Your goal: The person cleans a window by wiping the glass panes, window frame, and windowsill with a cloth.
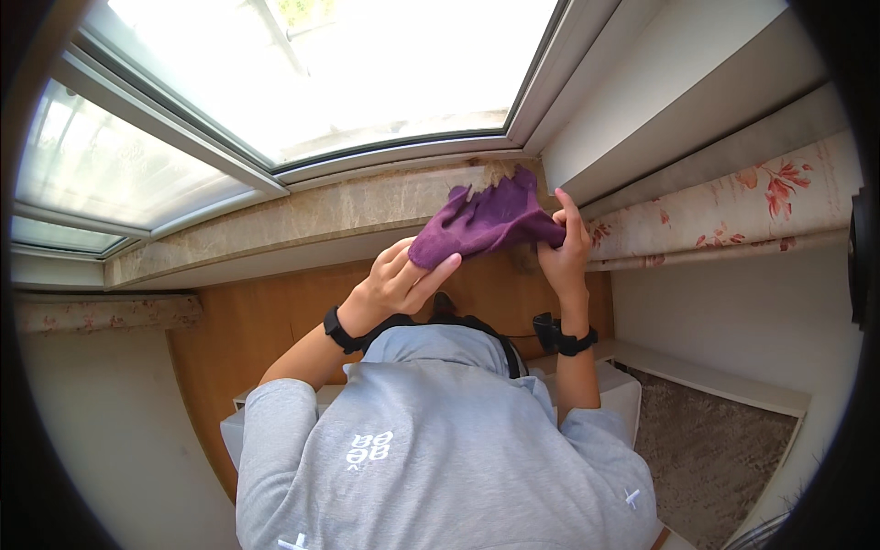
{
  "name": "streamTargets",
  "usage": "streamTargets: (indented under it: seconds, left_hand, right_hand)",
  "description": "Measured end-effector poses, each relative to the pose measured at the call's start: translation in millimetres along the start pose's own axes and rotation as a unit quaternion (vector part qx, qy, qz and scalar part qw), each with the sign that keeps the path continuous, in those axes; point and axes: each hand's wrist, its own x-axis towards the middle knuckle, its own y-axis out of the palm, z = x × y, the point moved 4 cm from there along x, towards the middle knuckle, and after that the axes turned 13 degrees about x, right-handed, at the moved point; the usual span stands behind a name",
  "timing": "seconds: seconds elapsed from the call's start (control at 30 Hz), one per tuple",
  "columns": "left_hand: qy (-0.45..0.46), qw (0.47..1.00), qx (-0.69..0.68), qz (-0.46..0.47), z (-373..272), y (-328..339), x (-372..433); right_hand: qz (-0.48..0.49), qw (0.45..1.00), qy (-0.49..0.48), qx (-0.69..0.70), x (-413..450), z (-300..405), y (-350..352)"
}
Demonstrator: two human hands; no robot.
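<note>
A purple cloth [485,218] is stretched between my two hands, in front of the stone window sill [357,199]. My left hand [399,278] grips its near left end, the thumb lying along the lower edge and the other fingers partly hidden by the fabric. On the cloth's right side, my right hand [567,251] pinches the edge, with the index finger raised. The cloth's far edge looks uneven and overlaps the sill's right part in the view. Both wrists wear black bands.
Beyond the sill stands a sliding window [399,75] in a light frame. A floral curtain [729,206] hangs on the right, and another floral curtain [110,313] on the left. Below are a wooden floor [240,337] and a brown shaggy rug [715,447].
</note>
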Motion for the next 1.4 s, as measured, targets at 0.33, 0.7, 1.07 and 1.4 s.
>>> streamTargets:
  seconds: [0.33, 0.7, 1.07, 1.4]
  left_hand:
    - [-0.115, 0.99, -0.04, 0.064, -10.7, -13.8, -7.4]
    - [-0.168, 0.94, -0.182, 0.235, -48.3, -0.5, -47.3]
    - [-0.208, 0.949, -0.165, 0.171, -51.8, 6.9, -41.6]
    - [-0.281, 0.954, -0.047, 0.097, -21.8, 41.6, -29.5]
  right_hand:
    - [0.33, 0.936, 0.12, 0.032, -41.6, -9.2, 8.8]
    - [0.408, 0.877, 0.246, 0.061, -95.3, -60.5, -0.4]
    - [0.401, 0.83, 0.385, -0.04, -88.8, -78.2, -36.3]
    - [-0.03, 0.952, 0.266, 0.148, -36.4, -82.5, -35.6]
